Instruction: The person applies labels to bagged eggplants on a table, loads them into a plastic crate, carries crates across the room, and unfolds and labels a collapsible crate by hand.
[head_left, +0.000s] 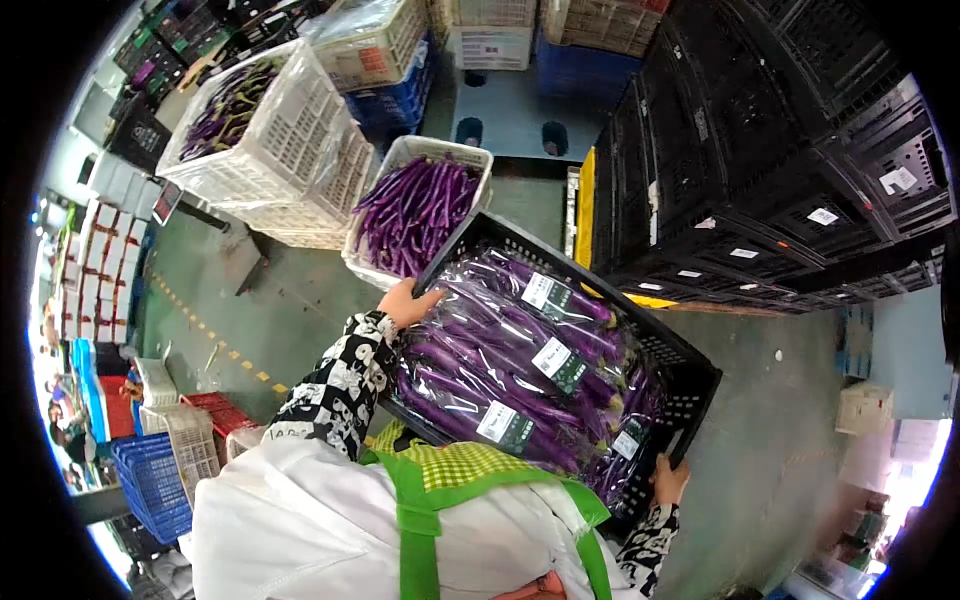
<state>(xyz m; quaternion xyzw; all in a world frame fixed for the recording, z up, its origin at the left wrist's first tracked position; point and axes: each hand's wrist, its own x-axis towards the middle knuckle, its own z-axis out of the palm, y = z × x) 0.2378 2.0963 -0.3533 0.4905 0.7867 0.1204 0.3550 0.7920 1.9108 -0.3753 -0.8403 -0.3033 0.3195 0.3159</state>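
Note:
A black plastic crate [690,372] is held in front of my body, tilted across the view. Inside lie several clear bags of long purple eggplants [470,365] with white and dark labels. My left hand [408,303] grips the crate's left side, fingers over the rim. At the lower right corner, my right hand [669,480] is closed on the crate's edge, its fingers partly hidden. Just beyond the crate stands a white basket [483,160] of loose purple eggplants [415,212].
Tall stacks of black crates [740,150] rise on the right. To the upper left, stacked white baskets [300,130] hold more eggplants. Blue baskets [150,485] stand at the lower left. Green floor [215,310] with a dashed yellow line runs between.

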